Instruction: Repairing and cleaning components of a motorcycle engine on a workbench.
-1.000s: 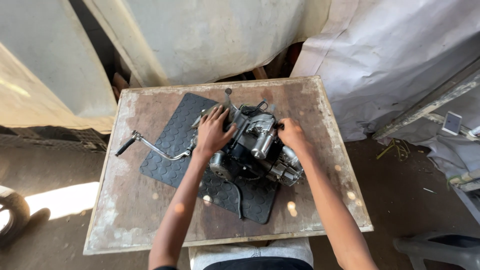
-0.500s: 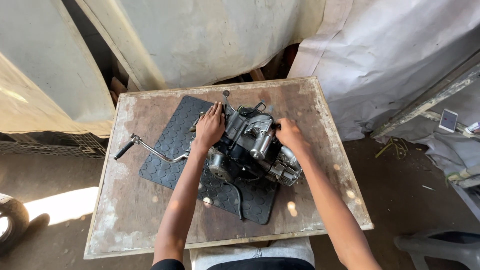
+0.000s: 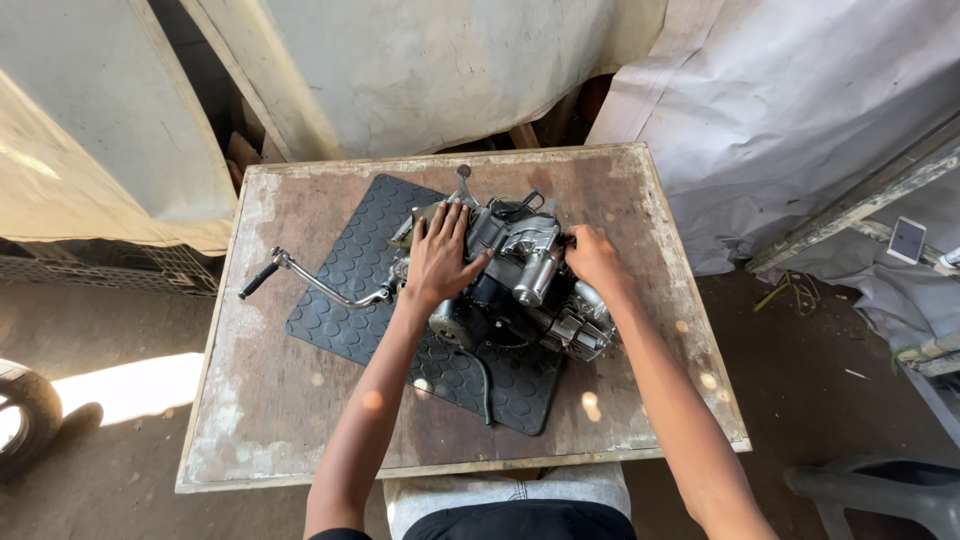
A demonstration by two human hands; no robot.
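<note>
- Table [image 3: 300, 420]: worn top; a black mat [image 3: 350, 300] lies across its middle, toward the far edge.
- Engine [image 3: 520, 280]: sits on the mat, kick lever [image 3: 310, 280] pointing at the table's left edge.
- Left hand [image 3: 440, 255]: spread flat, pressing the engine's left casing.
- Right hand [image 3: 595, 258]: curled, gripping its right side.
- Step, seemingly: steadying or turning the engine; a firm two-handed grip is needed next.

Both arms extended forward; left hand [image 3: 440, 255] flat, fingers spread; right hand [image 3: 594, 257] curled, palm down.
</note>
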